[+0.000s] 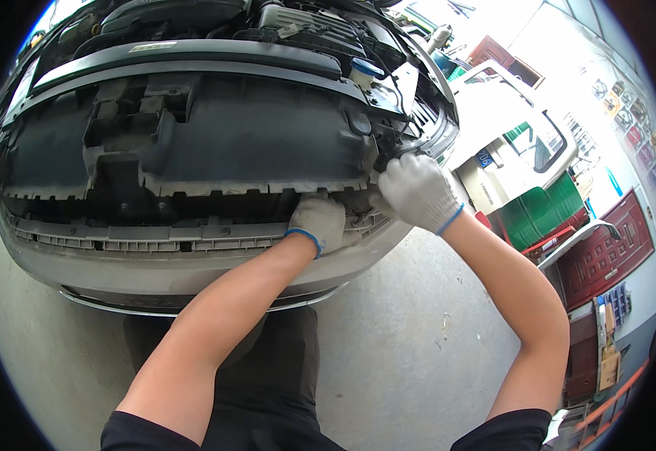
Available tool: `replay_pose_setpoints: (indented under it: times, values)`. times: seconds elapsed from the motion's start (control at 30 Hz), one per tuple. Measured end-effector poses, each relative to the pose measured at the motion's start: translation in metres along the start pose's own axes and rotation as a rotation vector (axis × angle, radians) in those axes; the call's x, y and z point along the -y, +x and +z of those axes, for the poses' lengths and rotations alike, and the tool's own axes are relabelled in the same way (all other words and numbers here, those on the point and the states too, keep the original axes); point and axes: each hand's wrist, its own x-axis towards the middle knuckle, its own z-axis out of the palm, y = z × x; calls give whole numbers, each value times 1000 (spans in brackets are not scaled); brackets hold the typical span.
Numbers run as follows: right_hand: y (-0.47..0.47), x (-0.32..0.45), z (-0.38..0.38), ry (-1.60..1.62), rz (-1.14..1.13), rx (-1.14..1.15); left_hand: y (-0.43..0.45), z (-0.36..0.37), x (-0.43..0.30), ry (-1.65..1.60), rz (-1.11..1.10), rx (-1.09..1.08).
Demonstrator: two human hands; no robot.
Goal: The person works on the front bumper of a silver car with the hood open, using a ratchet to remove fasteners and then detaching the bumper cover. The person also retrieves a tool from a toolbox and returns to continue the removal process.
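Both my hands wear pale knitted work gloves with blue cuffs and reach into the front of a car. My left hand [317,217] dips into the gap between the black plastic front panel [266,135] and the car's bumper cover [192,270]; its fingers are hidden below the panel's notched lower edge. At the panel's right end, beside the headlight opening [426,132], my right hand [415,189] is curled and slightly blurred. What its fingers touch or hold is hidden by the glove.
The open engine bay [305,28] lies beyond the panel, with a blue-capped reservoir [366,72] at its right corner. On the right stand a white vehicle door [525,124], a green drum [548,211] and a dark red door [615,248]. Concrete floor [395,338] surrounds my legs.
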Motion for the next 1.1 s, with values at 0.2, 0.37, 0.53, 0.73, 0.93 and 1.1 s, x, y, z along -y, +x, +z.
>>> replay_pose_setpoints:
  times: [0.2,0.37,0.53,0.73,0.93,1.1]
  values:
    - [-10,-6,14,-61,-63,25,8,4,-8,16,40,11]
    - [35,12,-15,100,454,584,1,3,-3,-25,-29,37]
    - [21,-1,-1,-40,75,344,5,15,-6,-13,-36,-57]
    - [23,-11,0,-92,-80,538,2,-3,-3,-91,1,27]
    - [58,-6,-23,67,153,829,3,4,-2,-125,-20,7]
    - [65,-5,-29,116,261,894,-1,3,1,-220,-47,1]
